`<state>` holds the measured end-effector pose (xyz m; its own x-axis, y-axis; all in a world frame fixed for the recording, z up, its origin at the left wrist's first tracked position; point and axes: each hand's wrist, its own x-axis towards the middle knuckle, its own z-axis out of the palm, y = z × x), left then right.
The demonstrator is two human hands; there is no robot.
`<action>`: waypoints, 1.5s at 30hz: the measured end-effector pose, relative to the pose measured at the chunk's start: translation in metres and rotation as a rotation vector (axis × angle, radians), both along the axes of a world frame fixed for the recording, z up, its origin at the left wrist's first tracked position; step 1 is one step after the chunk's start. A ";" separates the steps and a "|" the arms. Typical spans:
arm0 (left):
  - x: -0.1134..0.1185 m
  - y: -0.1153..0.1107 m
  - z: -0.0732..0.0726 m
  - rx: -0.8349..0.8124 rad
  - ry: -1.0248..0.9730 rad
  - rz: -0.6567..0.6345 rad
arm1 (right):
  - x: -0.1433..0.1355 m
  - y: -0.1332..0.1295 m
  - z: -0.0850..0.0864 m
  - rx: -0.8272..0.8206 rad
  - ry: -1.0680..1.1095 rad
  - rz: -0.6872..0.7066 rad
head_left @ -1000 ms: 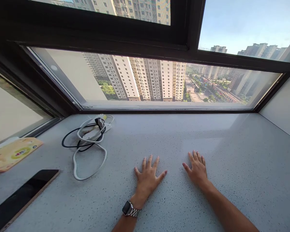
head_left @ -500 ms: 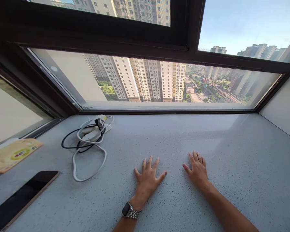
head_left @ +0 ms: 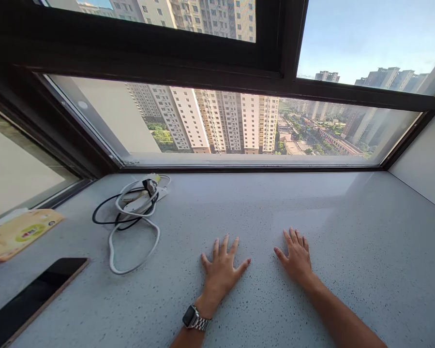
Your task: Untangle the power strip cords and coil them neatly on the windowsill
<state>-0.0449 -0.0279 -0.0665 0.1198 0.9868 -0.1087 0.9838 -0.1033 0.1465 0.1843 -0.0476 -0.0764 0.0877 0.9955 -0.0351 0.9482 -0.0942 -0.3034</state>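
My left hand [head_left: 221,269] lies flat, palm down, on a speckled grey stone sill [head_left: 348,241], fingers spread, holding nothing. A metal wristwatch [head_left: 194,318] is on that wrist. My right hand [head_left: 295,254] rests the same way a little to the right, fingers apart, empty. Both hands point toward the window. The nearest object to the left hand is a loop of white cable [head_left: 130,251].
A white power strip with tangled white and black cables [head_left: 137,200] sits at the back left. A dark phone [head_left: 28,299] lies face up at the near left edge, with a yellow packet [head_left: 17,232] behind it. A black-framed window [head_left: 217,72] overlooks tall buildings.
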 end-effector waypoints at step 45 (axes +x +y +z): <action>-0.002 0.000 -0.004 0.022 -0.029 -0.012 | 0.000 0.000 0.001 -0.012 -0.001 -0.007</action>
